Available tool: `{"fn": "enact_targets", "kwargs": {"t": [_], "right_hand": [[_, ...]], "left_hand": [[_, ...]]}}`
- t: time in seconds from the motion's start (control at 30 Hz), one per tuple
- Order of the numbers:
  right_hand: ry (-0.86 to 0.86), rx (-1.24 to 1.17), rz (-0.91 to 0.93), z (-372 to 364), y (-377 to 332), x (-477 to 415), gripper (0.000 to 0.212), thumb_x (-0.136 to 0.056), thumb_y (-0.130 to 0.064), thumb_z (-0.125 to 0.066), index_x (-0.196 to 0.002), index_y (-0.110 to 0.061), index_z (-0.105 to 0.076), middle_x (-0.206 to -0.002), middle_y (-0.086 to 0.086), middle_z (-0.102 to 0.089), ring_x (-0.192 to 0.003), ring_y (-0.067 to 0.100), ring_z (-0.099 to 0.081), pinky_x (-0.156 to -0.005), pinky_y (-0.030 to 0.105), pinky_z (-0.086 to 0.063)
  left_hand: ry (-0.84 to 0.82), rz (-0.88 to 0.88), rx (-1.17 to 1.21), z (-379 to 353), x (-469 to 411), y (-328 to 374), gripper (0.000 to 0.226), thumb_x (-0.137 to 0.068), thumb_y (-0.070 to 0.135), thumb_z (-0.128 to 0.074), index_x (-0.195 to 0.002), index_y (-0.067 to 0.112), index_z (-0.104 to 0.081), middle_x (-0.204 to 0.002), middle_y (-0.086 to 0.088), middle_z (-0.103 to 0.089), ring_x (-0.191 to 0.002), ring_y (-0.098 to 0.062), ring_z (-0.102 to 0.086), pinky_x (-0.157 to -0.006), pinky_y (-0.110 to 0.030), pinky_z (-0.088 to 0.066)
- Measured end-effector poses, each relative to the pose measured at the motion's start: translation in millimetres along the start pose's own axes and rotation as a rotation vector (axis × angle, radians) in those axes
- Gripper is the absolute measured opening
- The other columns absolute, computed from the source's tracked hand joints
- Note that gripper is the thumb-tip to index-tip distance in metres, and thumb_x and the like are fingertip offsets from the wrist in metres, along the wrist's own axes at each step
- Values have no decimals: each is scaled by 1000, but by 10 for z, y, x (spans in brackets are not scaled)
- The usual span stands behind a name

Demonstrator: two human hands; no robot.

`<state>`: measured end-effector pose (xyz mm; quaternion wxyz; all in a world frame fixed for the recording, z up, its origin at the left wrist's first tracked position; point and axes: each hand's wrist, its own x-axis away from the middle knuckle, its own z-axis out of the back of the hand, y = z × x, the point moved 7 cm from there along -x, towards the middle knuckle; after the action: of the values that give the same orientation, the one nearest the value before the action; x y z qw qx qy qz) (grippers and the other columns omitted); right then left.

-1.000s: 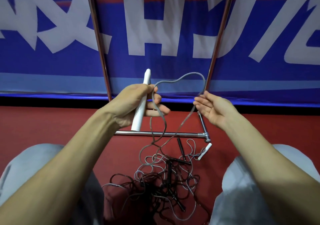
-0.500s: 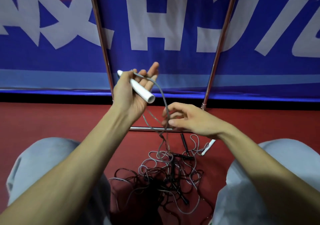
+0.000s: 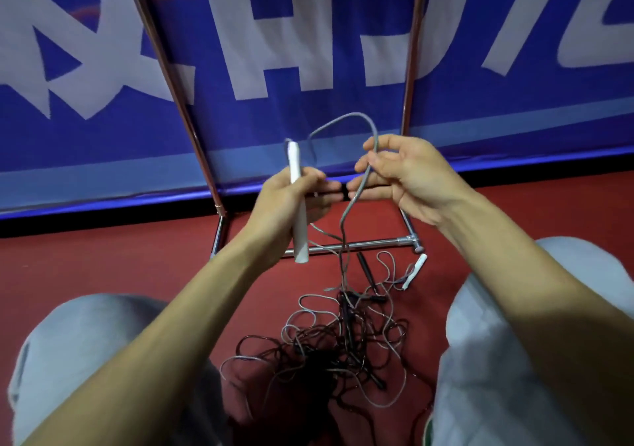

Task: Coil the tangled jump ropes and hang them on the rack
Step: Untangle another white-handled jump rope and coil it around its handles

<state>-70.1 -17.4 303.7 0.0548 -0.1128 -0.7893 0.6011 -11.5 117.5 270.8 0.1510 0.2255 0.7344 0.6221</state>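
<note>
As it arches, grey rope (image 3: 356, 113) thin, white handle (image 3: 301, 243) upright, tangle (image 3: 343, 342) below.

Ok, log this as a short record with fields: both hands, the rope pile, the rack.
left hand: grips a white handle, roughly upright
right hand: holds the grey rope, which loops up between the hands
rope pile: grey and black ropes tangled on the red floor
rack: no rope hung on its visible bars
loose handle: white, on the floor beside the rack's base

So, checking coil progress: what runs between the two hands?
One grey rope loop, arching from the left hand, which grips the handle, over to the right hand; head view.
</note>
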Motion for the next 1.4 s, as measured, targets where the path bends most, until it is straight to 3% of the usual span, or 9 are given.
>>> {"fn": "enact_targets", "kwargs": {"t": [0.23, 0.4, 0.57, 0.77, 0.9, 1.03, 1.1, 1.3, 1.4], "right_hand": [[158, -517, 10, 258, -105, -48, 17, -97, 6, -39, -87, -1, -50, -61, 8, -66, -62, 20, -71, -52, 26, -56], [237, -584, -1, 329, -66, -71, 16, -96, 9, -41, -89, -4, -48, -79, 18, -63, -66, 28, -72, -53, 28, -57], [301, -348, 22, 344, -5, -116, 6, -95, 3, -51, -89, 2, -50, -83, 20, -60, -65, 26, -72, -56, 23, -56], [213, -144, -87, 156, 127, -89, 17, -95, -18, -56, -92, -1, -56, -83, 15, -65, -63, 23, -71, -56, 26, -57], [-3, 143, -121, -53, 201, -67, 20, -100, -8, -40, -94, -7, -60, -78, 6, -70, -66, 19, -70, -69, 33, -58], [-330, 378, -189, -394, 385, 55, 38, -89, 13, -30, -93, -5, -64, -85, 10, -72, -81, 22, -70, -81, 30, -54], [-418, 417, -199, -486, 457, 91, 34, -91, 11, -32, -101, -2, -62, -93, 16, -70, -89, 23, -68, -88, 30, -52], [-457, 1045, 51, -499, 518, 83, 22, -93, 0, -51, -85, -19, -59, -86, 4, -70, -83, 14, -66, -82, 32, -51], [-415, 995, 20, -468, 505, 102, 25, -94, 2, -48, -81, -17, -58, -81, 5, -68, -84, 20, -70, -74, 31, -55]], "left_hand": [[-324, -18, -108, -355, 205, -90, 13, -97, 9, -49, -90, 8, -61, -95, -15, -69, -94, -21, -69, -84, -28, -56], [-213, -220, -239, -324, 235, 45, 8, -90, 5, -60, -86, 8, -67, -75, -1, -69, -76, -21, -68, -79, -34, -58], [-188, -182, -14, -262, 261, 167, 8, -93, 9, -55, -86, 7, -58, -75, -6, -69, -73, -25, -72, -69, -29, -58], [-136, -184, 129, -169, 294, 328, 6, -98, 13, -49, -93, 12, -51, -80, -6, -74, -83, -22, -73, -70, -26, -57], [-23, -67, 546, -77, 265, 349, 8, -99, 10, -47, -96, 6, -53, -84, -10, -74, -82, -23, -73, -68, -29, -60], [-8, 24, 818, 53, 261, 395, 37, -101, 11, -44, -73, 1, -68, -85, -10, -74, -85, -22, -72, -84, -31, -57], [19, 12, 924, 150, 238, 403, 27, -100, 7, -45, -83, -2, -63, -86, -13, -74, -96, -23, -70, -93, -35, -53], [53, -36, 1121, 328, 153, 363, 22, -100, 7, -46, -91, -5, -61, -90, -14, -73, -100, -18, -65, -93, -35, -50], [77, -45, 1080, 376, 89, 322, 23, -101, 11, -44, -97, -4, -60, -92, -13, -73, -99, -16, -66, -85, -32, -55]]}}
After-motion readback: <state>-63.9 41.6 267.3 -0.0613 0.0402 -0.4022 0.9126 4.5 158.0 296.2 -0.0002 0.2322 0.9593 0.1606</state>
